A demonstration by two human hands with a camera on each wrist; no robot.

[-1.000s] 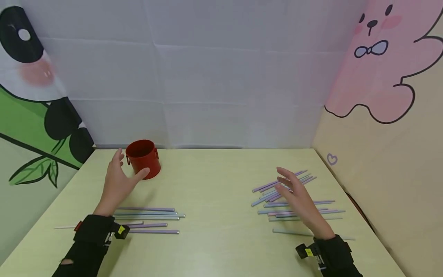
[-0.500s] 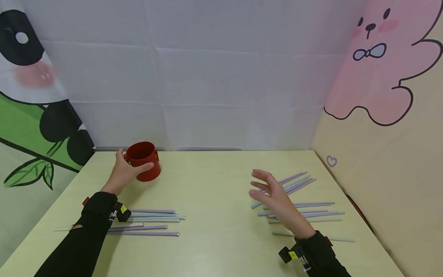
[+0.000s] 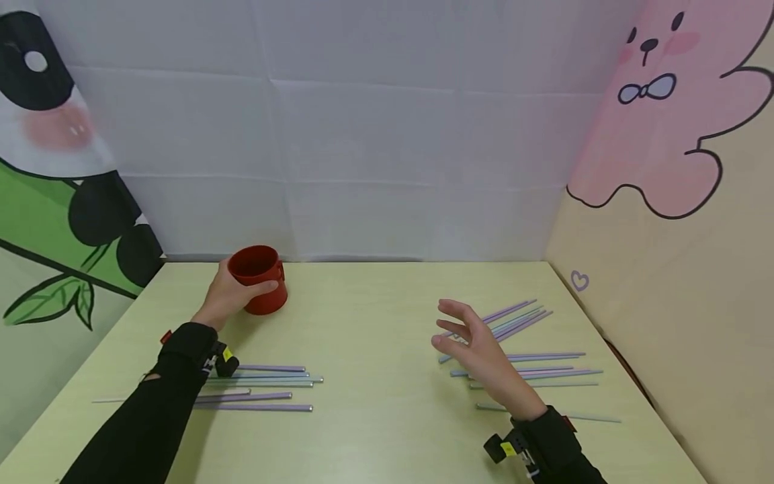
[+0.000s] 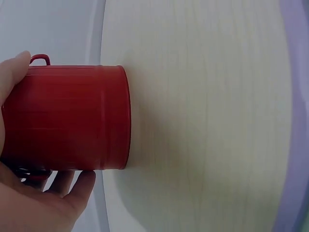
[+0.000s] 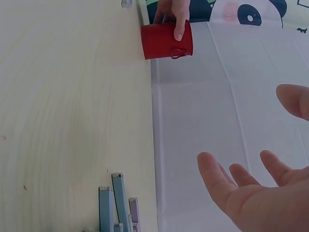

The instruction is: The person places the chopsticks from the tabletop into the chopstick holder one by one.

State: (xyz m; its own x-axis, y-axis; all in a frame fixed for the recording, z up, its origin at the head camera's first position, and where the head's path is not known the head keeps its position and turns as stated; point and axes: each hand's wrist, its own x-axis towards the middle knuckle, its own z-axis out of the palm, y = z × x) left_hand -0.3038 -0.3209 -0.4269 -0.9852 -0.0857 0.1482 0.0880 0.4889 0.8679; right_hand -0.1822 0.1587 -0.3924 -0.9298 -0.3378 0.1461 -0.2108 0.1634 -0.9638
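Note:
A small red bucket [image 3: 267, 298] with a loop handle on each side stands near the back left of the table. My left hand [image 3: 226, 296] grips its left side, the thumb across the near face and the other fingers round the far side. In the left wrist view the bucket's wall [image 4: 72, 118] lies between thumb and fingers. My right hand [image 3: 480, 356] is held over the left ends of the right-hand sticks [image 3: 525, 325], fingers spread and loosely bent, holding nothing. Part of those sticks is hidden behind it.
Several purple, blue and pale green sticks [image 3: 272, 408] lie on the left of the table [image 3: 381, 376], partly under my left forearm. More sticks [image 3: 562, 385] lie at the right. A white cloth [image 3: 363, 134] hangs behind the table's back edge.
My left hand has gone forward and right and taken hold of the red bucket, which has shifted slightly right. The right hand has moved left over the table, still holding nothing.

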